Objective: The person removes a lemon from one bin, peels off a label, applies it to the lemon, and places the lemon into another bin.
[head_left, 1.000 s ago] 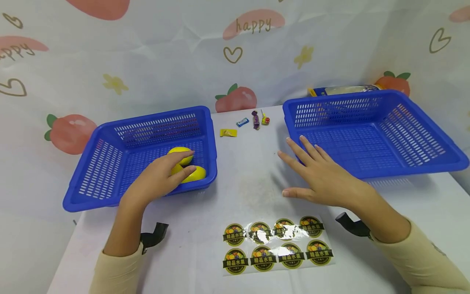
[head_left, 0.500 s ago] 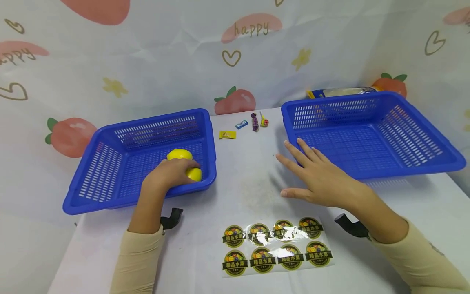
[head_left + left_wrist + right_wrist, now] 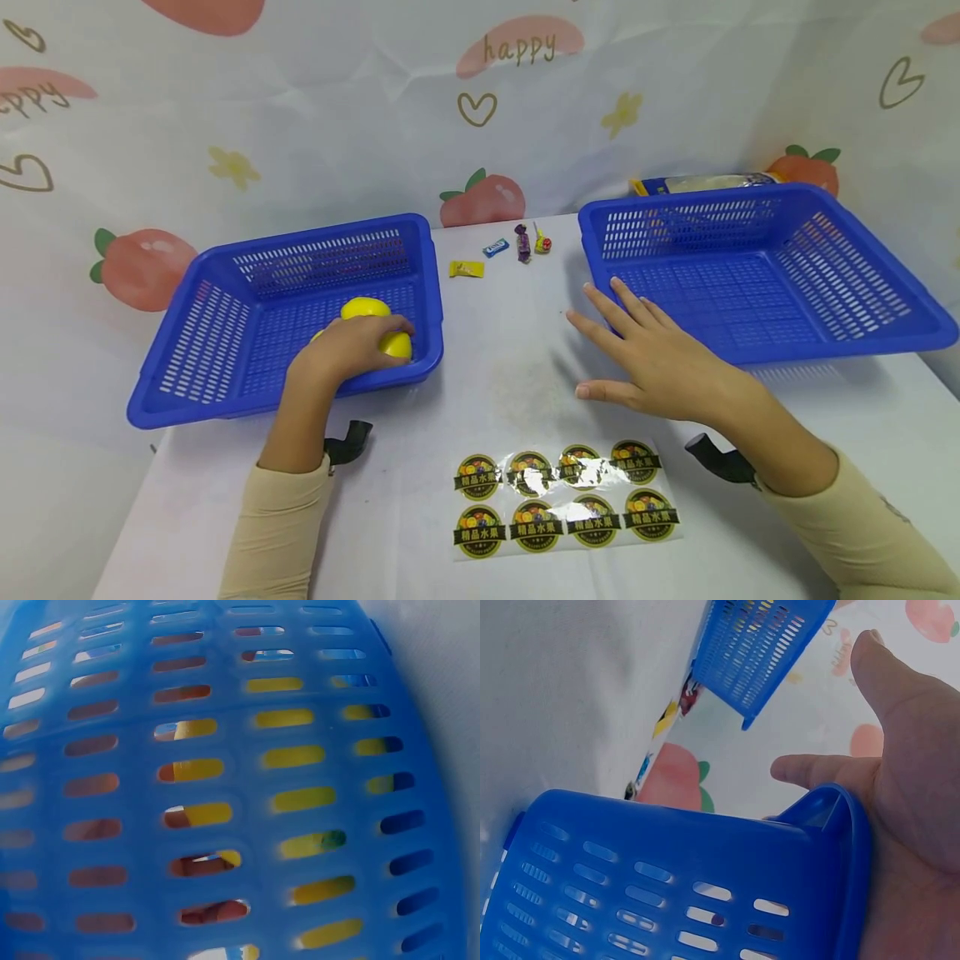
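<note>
Item: yellow fruit (image 3: 390, 343), lying inside the left blue basket (image 3: 225, 392), in the near right corner of its floor, left of centre in the head view. The left hand (image 3: 341, 354) is reaching over the basket's front rim and curling its fingers over this fruit, gripping it. A second yellow fruit (image 3: 363, 307) is sitting just behind it, touching or nearly touching the hand; a further sliver of yellow is showing at the hand's left edge. In the left wrist view the yellow is showing only through the slots of the basket wall (image 3: 225, 787), with fingers dimly visible behind them.

Right hand (image 3: 660, 362): lying open at centre right of the frame, fingers straight and spread, palm down, resting against the near left corner of the right blue basket (image 3: 862, 342). The right wrist view is showing the thumb and palm (image 3: 915, 787) pressed to that basket's rim (image 3: 847, 847).

Sticker sheet (image 3: 566, 498): eight round fruit labels in two rows, lying at the lower centre of the frame on the white table (image 3: 495, 367), near the right hand.

Wrapped sweets (image 3: 521, 243): four small pieces lying at upper centre, between the two baskets.

Packet (image 3: 705, 183): lying behind the right basket, at the upper right.
</note>
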{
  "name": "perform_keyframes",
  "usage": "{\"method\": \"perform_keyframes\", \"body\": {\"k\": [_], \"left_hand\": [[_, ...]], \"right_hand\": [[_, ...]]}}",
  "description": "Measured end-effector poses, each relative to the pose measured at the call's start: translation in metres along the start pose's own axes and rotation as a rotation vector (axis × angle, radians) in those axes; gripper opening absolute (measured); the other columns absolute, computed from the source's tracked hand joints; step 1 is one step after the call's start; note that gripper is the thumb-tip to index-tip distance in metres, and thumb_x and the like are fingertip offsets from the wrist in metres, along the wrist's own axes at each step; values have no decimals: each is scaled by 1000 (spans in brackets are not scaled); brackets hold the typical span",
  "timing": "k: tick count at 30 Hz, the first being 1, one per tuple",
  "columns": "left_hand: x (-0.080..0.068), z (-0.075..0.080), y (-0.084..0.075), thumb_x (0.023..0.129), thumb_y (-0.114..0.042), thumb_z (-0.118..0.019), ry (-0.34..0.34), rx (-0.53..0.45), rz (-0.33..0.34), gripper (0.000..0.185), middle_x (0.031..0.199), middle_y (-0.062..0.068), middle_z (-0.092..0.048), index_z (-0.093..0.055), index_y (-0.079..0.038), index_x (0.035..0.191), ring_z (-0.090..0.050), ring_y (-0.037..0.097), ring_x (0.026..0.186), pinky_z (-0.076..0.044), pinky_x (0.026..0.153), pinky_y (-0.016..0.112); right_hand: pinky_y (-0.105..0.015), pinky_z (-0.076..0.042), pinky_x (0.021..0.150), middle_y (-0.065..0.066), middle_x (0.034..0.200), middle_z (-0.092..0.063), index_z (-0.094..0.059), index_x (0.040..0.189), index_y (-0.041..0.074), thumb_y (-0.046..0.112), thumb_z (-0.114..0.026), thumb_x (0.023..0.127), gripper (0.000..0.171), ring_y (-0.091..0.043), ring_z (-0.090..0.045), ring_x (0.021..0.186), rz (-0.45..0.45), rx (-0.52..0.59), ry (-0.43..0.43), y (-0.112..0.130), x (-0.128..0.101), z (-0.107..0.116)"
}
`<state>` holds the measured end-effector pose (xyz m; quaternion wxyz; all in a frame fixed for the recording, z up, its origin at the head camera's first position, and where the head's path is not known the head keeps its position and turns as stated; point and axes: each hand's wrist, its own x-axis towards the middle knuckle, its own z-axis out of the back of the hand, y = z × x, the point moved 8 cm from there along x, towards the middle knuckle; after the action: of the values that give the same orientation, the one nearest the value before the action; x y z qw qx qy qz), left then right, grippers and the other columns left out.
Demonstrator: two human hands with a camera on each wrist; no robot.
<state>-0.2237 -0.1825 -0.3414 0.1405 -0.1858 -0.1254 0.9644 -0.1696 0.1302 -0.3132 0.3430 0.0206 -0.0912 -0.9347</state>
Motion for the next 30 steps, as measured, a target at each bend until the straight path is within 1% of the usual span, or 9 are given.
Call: {"method": "perform_keyframes", "body": {"k": [6,9,12,15,17,19,22,26,30], "left_hand": [[1,2,-1,90,-39,-72,-49,-55,-40,48,109,9,-65,-61,-16,130,-56,30,97,-49,82,48],[1,5,-2,90,-46,-71,-83,-89,-57,52,103,7,-64,-60,-14,129,-57,27,91,-50,76,43],[0,9,-3,92,-51,-66,-116,-147,-61,53,100,7,-63,-58,-14,130,-56,26,89,-49,71,39],[-1,12,-3,97,-52,-59,-131,-205,-75,52,95,8,-60,-56,-14,132,-54,26,87,-45,69,37],[-1,13,-2,98,-52,-56,-134,-233,-88,50,93,8,-58,-56,-15,131,-53,26,85,-44,68,37],[-1,13,-2,99,-52,-55,-133,-267,-103,48,92,8,-57,-57,-15,129,-52,25,85,-44,67,37],[-4,15,1,97,-49,-61,-125,-337,-115,44,94,9,-56,-55,-15,123,-53,26,85,-46,68,36],[-12,17,6,94,-42,-69,-90,-441,-137,43,99,12,-56,-50,-14,120,-54,28,87,-49,71,37],[-21,21,8,93,-36,-71,-68,-483,-174,41,104,11,-56,-52,-14,122,-54,28,92,-51,75,39]], "right_hand": [[-66,-16,114,-16,166,-8,-28,160,17,62,-55,95,83,-38,8,150,5,5,-2,0,0,0],[-66,-15,114,-15,166,-7,-28,160,18,62,-55,95,83,-38,8,150,2,7,1,-1,0,0],[-66,-15,114,-15,166,-7,-27,160,18,62,-54,95,83,-38,8,150,-2,9,6,-1,0,0],[-66,-14,114,-14,167,-6,-26,160,19,63,-54,95,83,-38,9,150,-5,11,10,-1,0,0],[-66,-14,114,-14,167,-7,-26,160,19,62,-54,95,83,-38,9,150,-5,13,11,-1,0,0],[-66,-14,114,-14,167,-7,-27,160,19,62,-55,95,83,-38,9,150,-5,16,11,-1,0,0],[-66,-15,114,-15,166,-7,-27,160,19,62,-55,95,82,-38,9,150,-1,17,9,-1,0,0],[-67,-16,113,-15,166,-8,-28,160,19,62,-55,95,82,-38,8,150,5,13,7,-1,0,-1],[-67,-16,113,-15,166,-8,-28,160,19,62,-56,95,83,-39,8,150,8,14,6,-2,0,-1]]}}
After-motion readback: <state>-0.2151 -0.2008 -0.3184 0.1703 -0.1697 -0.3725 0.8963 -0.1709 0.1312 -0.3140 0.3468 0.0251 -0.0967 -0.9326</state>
